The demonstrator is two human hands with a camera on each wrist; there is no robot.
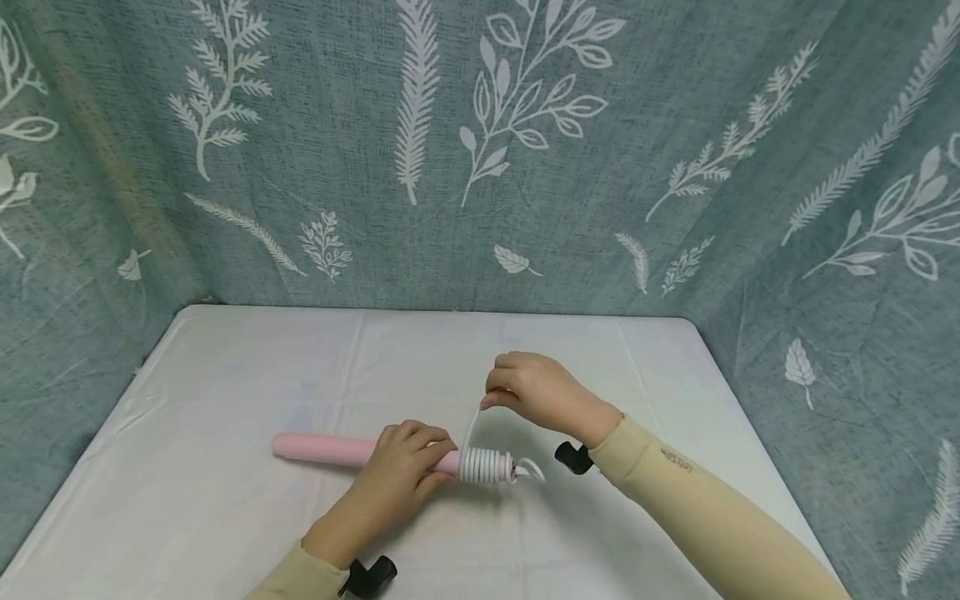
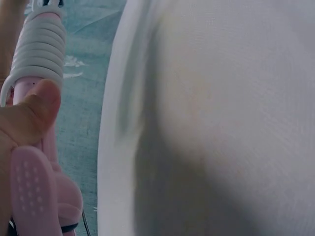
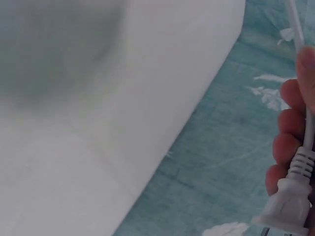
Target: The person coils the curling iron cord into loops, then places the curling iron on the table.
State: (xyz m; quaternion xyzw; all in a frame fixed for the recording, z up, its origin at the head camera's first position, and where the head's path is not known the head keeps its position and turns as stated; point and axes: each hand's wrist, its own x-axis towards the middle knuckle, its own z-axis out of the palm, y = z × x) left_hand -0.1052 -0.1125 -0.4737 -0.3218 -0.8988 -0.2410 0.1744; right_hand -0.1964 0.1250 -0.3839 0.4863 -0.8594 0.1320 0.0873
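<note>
A pink curling iron lies across the middle of the table, its long barrel end to the left. My left hand grips it around the middle, with the thumb against the pink body just below the coils. White cord is wound in several tight turns around the right end, where a small loop sticks out. Above and to the right, my right hand pinches the cord, which runs up taut from the coils. The white plug hangs below those fingers in the right wrist view. A dotted pink lever shows near the left palm.
A white cloth covers the table. Behind it and at both sides hangs a blue-green curtain with white leaf prints. A black wrist camera mount sits under the right wrist, another by the left.
</note>
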